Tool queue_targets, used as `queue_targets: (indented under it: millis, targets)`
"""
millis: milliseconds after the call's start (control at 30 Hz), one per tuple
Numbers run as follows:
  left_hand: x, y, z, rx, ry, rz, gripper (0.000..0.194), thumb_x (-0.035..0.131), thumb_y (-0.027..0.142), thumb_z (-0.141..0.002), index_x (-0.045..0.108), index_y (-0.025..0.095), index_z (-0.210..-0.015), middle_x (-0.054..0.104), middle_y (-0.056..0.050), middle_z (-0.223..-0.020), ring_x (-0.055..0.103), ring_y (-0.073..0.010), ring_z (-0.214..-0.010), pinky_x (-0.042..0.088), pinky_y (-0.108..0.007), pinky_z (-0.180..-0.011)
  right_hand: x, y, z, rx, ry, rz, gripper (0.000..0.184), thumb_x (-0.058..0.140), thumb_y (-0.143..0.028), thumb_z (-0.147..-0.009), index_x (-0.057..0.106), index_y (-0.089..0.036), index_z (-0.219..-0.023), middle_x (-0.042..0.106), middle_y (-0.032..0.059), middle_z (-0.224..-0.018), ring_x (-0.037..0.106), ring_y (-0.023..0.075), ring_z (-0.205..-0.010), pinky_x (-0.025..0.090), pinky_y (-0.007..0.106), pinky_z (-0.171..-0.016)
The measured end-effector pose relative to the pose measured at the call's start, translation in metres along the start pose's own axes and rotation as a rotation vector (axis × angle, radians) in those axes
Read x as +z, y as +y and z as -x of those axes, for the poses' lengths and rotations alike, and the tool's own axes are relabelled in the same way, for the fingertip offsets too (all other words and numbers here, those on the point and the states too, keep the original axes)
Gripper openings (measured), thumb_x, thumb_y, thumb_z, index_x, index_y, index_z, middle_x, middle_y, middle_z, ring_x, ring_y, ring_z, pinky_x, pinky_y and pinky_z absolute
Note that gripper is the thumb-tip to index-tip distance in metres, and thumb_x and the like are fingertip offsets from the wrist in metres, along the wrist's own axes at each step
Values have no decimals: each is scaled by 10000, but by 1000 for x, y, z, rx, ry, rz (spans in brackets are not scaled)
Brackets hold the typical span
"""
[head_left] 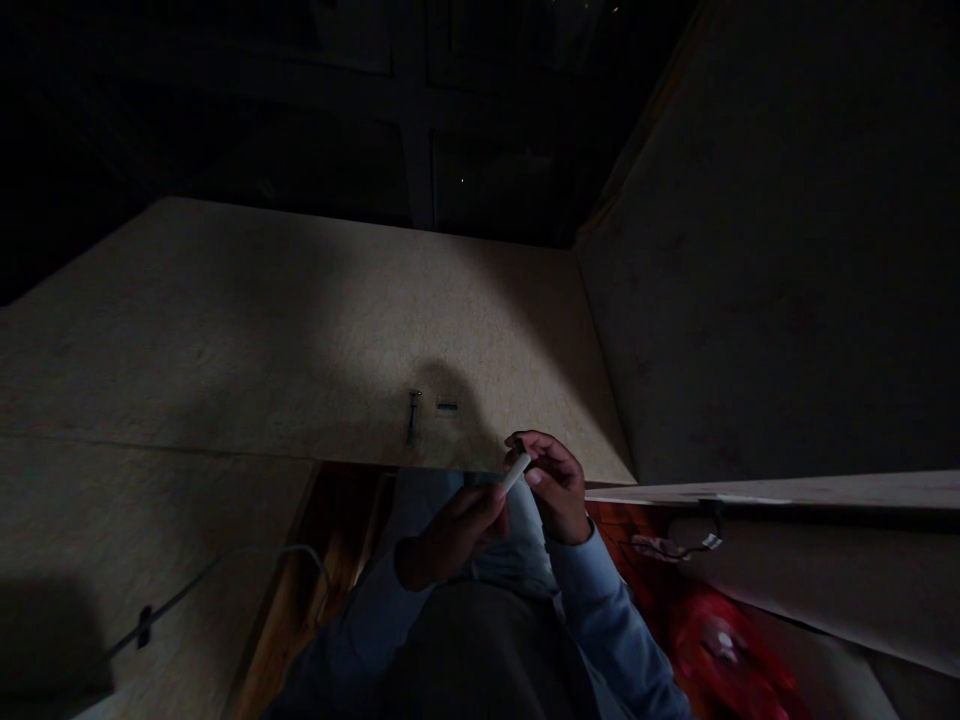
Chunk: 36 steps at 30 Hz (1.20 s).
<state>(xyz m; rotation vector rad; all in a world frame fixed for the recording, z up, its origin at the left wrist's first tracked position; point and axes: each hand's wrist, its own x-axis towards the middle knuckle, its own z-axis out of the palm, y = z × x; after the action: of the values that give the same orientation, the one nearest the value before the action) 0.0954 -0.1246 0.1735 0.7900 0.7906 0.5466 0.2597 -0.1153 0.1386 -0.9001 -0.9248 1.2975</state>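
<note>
In dim light, both my hands meet near the front edge of a pale chipboard panel (pixel 300 330). My left hand (pixel 454 530) and my right hand (pixel 551 485) are each closed on an end of a short white rod (pixel 516 472), fingers pinched around it. Both arms wear light blue sleeves. On the panel just beyond my hands lie a dark screw or bolt (pixel 412 415) and a small dark piece (pixel 447 406).
An upright chipboard panel (pixel 765 280) stands at the right, with another board edge (pixel 787 490) below it bearing a metal clip. A cable (pixel 225 565) runs over the lower left panel. Red patterned fabric (pixel 697 620) lies at lower right. The background is dark.
</note>
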Motion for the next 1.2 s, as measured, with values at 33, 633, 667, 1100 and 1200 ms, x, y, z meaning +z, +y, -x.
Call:
queue_targets:
  millis: [33,633,667,1100,1200]
  targets:
    - [-1,0,1,-12,-20,1,643,611,836,-706,557,203,-605,255,82,-435,182,-68,-365,85,-265,-382,0,0,0,1,-5,-11,368,806,-392,-767,737,-251,-1099,742,69,-1064,672,191,-808,556,340,-758]
    - [-7,2,-1,11,-20,212,635,661,783,-725,583,164,-842,288,126,-484,134,-28,-363,94,-182,-333,17,-3,0,52,-3,-115,417,877,-416,-678,770,-228,-1034,741,43,-813,653,202,-711,548,347,-662]
    - [-8,2,0,-5,-46,223,631,662,782,-726,575,166,-831,271,130,-479,122,-27,-361,88,-183,-333,18,-3,0,54,7,-108,417,880,-418,-675,770,-227,-1029,742,43,-827,650,195,-707,549,344,-669]
    - [-9,-9,-3,-44,-215,389,564,616,741,-802,543,182,-799,252,134,-450,119,-32,-322,81,-188,-331,39,0,1,148,111,-205,471,857,-535,-665,728,-223,-992,706,56,-904,529,124,-613,456,232,-476]
    - [-11,-11,-5,-27,-179,391,584,623,763,-776,543,185,-793,252,137,-440,122,-37,-314,93,-186,-319,40,3,0,163,96,-187,477,863,-524,-653,724,-219,-994,690,43,-829,518,122,-576,418,220,-432]
